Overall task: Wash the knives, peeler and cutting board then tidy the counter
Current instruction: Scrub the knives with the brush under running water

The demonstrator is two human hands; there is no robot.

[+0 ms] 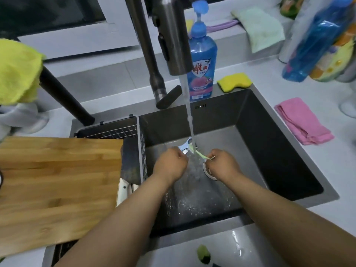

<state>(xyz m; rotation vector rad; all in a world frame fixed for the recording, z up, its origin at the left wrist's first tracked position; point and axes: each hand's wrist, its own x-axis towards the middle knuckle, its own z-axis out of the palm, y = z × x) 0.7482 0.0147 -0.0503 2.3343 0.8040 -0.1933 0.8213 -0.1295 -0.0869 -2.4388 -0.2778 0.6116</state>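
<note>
Over the middle of the dark sink (269,143), my left hand (170,163) grips a blue and silver peeler (185,147) under the running water. My right hand (221,163) pinches a thin pale-green brush (198,152), whose far end lies against the peeler's head in the stream. A wooden cutting board (57,185) lies across the sink's left side over a wire rack (123,132). A knife with a dark blade (131,164) and a white handle sticks out between the board and the rack wall.
The dark tap (173,41) hangs over the sink with water pouring. A blue soap bottle (202,60) and a yellow sponge (234,81) stand behind the sink. A pink cloth (302,120) lies on the right counter. A green scrap (203,254) lies at the front edge.
</note>
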